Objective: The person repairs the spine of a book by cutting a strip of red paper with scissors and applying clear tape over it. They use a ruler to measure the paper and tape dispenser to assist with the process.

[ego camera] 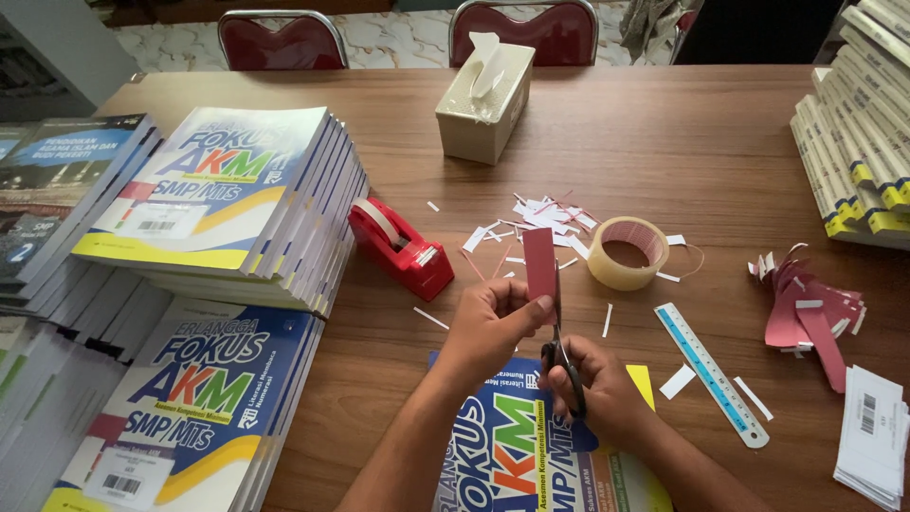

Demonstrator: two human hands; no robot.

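My left hand (488, 322) pinches a narrow red paper strip (539, 261) and holds it upright above the table. My right hand (602, 389) grips black-handled scissors (561, 356), whose blades run up along the strip's right edge. Both hands hover over a blue, white and yellow book (512, 446) lying at the table's near edge. Small white and red paper clippings (545, 220) are scattered just beyond the hands.
A red tape dispenser (400, 246), a roll of clear tape (626, 252), a ruler (711, 372), a heap of red strips (806, 318), white label slips (872, 436), a tissue box (483, 95). Book stacks stand left (218, 199) and right (853, 142). Two chairs behind.
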